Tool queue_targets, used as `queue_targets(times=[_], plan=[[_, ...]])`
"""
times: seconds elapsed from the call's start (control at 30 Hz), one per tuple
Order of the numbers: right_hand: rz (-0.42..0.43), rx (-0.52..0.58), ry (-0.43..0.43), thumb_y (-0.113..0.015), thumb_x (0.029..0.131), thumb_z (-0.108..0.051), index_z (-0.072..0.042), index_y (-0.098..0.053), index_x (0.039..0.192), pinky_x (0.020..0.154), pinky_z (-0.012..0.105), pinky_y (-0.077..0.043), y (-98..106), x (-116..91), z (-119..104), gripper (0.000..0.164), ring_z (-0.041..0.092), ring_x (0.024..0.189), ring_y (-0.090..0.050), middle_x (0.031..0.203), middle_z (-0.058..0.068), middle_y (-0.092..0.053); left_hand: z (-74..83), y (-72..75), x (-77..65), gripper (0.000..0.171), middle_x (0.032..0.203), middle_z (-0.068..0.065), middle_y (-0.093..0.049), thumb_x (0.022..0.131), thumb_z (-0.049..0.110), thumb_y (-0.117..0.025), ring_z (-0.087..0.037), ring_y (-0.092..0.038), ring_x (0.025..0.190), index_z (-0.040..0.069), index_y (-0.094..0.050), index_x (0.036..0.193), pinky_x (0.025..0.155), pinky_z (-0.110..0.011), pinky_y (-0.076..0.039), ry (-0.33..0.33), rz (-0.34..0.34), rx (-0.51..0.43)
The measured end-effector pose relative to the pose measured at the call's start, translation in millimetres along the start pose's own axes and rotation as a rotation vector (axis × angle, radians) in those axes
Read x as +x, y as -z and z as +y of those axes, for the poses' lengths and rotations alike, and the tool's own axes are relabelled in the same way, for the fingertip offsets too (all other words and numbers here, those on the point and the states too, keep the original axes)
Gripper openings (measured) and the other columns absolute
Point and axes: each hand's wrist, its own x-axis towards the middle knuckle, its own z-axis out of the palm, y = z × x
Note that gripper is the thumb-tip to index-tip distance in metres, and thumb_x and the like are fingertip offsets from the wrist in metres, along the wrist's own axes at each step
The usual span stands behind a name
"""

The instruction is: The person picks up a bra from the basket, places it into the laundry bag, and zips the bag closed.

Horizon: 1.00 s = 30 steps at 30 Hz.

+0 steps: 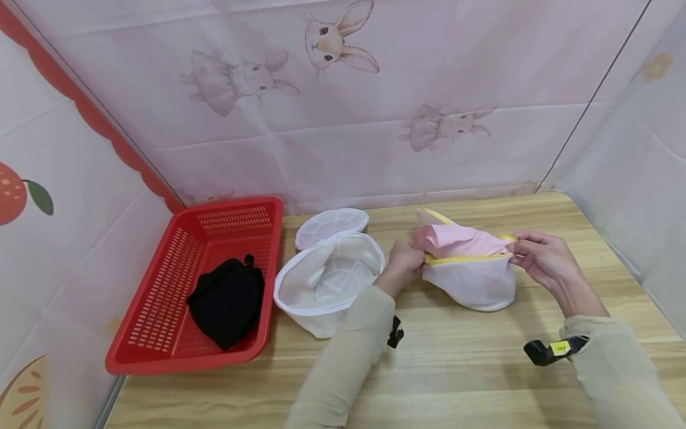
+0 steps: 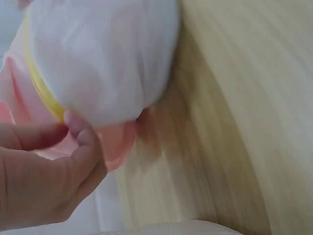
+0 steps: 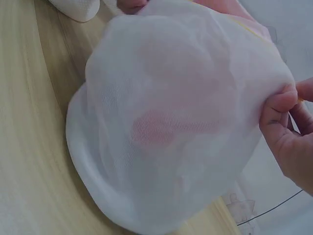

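Observation:
A white mesh laundry bag point(image 1: 474, 285) with a yellow zipper edge sits on the table at the right of the head view. Pink cloth point(image 1: 461, 239) bulges from its opening and shows through the mesh in the right wrist view. My left hand point(image 1: 405, 260) pinches the yellow edge at the bag's left end, thumb against index finger in the left wrist view. At the other end, my right hand point(image 1: 548, 262) pinches the rim between thumb and fingers. The bag's flap point(image 1: 433, 217) stands up behind the cloth.
Left of my hands stands a second white mesh bag point(image 1: 316, 322), its lid point(image 1: 332, 227) folded back. A red plastic basket point(image 1: 184, 366) holds a black cloth item point(image 1: 227, 304) at the far left. A rabbit-patterned wall covering point(image 1: 348, 155) rises behind the wooden table point(image 1: 445, 381).

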Motion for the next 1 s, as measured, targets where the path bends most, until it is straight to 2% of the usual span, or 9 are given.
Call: queue_targets(times=[0.07,0.13,0.3,0.4,0.6,0.67,0.8,0.9,1.0], plan=[[-0.015,0.002,0.004,-0.051,0.083,0.017,0.004,-0.067,0.077,0.056,0.028,-0.052,1,-1,0,0.021,0.020,0.063,-0.062,0.070,0.012,-0.063,4.3,0.9,0.1,0.017,0.066,-0.006,-0.049,0.070,-0.020,-0.047,-0.011,-0.044,0.047,-0.006,-0.055,0.073,0.043,-0.016,-0.040,-0.027,0.020,-0.101],[-0.036,0.002,0.014,-0.051,0.083,0.017,0.005,-0.066,0.078,0.057,0.028,-0.052,3,-3,0,0.020,0.020,0.064,-0.062,0.071,0.013,-0.063,9.0,1.5,0.3,0.018,0.070,-0.005,-0.051,0.075,-0.019,-0.046,-0.010,-0.047,0.053,-0.009,-0.060,0.081,0.048,-0.014,-0.043,-0.085,0.029,-0.171],[-0.156,-0.095,0.048,-0.043,0.084,0.022,0.005,-0.066,0.081,0.059,0.026,-0.052,11,-6,5,0.029,0.019,0.064,-0.061,0.073,0.012,-0.063,16.3,2.5,1.6,0.020,0.074,-0.004,-0.053,0.083,-0.016,-0.048,-0.010,-0.051,0.066,-0.011,-0.061,0.098,0.064,-0.022,-0.052,-0.240,0.000,-0.226],[-0.218,-0.284,0.044,-0.042,0.083,0.022,0.002,-0.067,0.082,0.058,0.025,-0.051,17,-8,8,0.032,0.015,0.062,-0.059,0.073,0.008,-0.063,15.6,3.3,2.3,0.020,0.074,-0.002,-0.051,0.084,-0.016,-0.049,-0.009,-0.050,0.068,-0.010,-0.062,0.098,0.067,-0.024,-0.052,-0.269,-0.016,-0.212],[-0.212,-0.944,-0.047,-0.060,0.078,0.008,0.005,-0.060,0.081,0.053,0.027,-0.047,17,-11,7,0.004,0.011,0.058,-0.052,0.065,0.001,-0.055,8.7,6.1,1.5,0.019,0.074,-0.002,-0.051,0.084,-0.015,-0.050,-0.009,-0.049,0.069,-0.010,-0.062,0.098,0.066,-0.023,-0.052,-0.272,-0.077,-0.156],[-0.218,-1.099,-0.054,-0.065,0.076,0.003,0.007,-0.057,0.083,0.050,0.027,-0.046,13,-11,5,0.011,0.011,0.056,-0.049,0.065,0.002,-0.053,6.9,7.9,0.8,0.018,0.075,-0.002,-0.051,0.085,-0.014,-0.050,-0.009,-0.050,0.069,-0.010,-0.062,0.098,0.066,-0.022,-0.052,-0.279,-0.102,-0.119],[-0.221,-1.249,0.002,-0.072,0.074,-0.005,0.009,-0.056,0.100,0.052,0.025,-0.046,4,-10,-5,0.034,0.009,0.062,-0.050,0.079,0.009,-0.056,5.6,11.4,-0.9,0.018,0.078,-0.004,-0.053,0.086,-0.012,-0.050,-0.009,-0.050,0.070,-0.009,-0.062,0.099,0.066,-0.022,-0.052,-0.293,-0.140,-0.053],[-0.236,-1.260,0.059,-0.072,0.076,-0.009,0.008,-0.053,0.114,0.058,0.025,-0.048,-7,-9,-11,0.046,0.009,0.072,-0.052,0.096,0.015,-0.056,6.3,12.4,-2.6,0.018,0.077,-0.004,-0.054,0.086,-0.012,-0.050,-0.009,-0.050,0.070,-0.009,-0.063,0.099,0.065,-0.022,-0.051,-0.288,-0.150,-0.027],[-0.234,-1.256,0.102,-0.071,0.078,-0.013,0.006,-0.054,0.116,0.060,0.026,-0.049,-17,-8,-12,0.046,0.010,0.074,-0.055,0.100,0.016,-0.058,8.3,12.3,-5.6,0.018,0.076,-0.003,-0.053,0.086,-0.012,-0.050,-0.009,-0.050,0.068,-0.008,-0.063,0.097,0.062,-0.021,-0.051,-0.292,-0.141,0.007]])
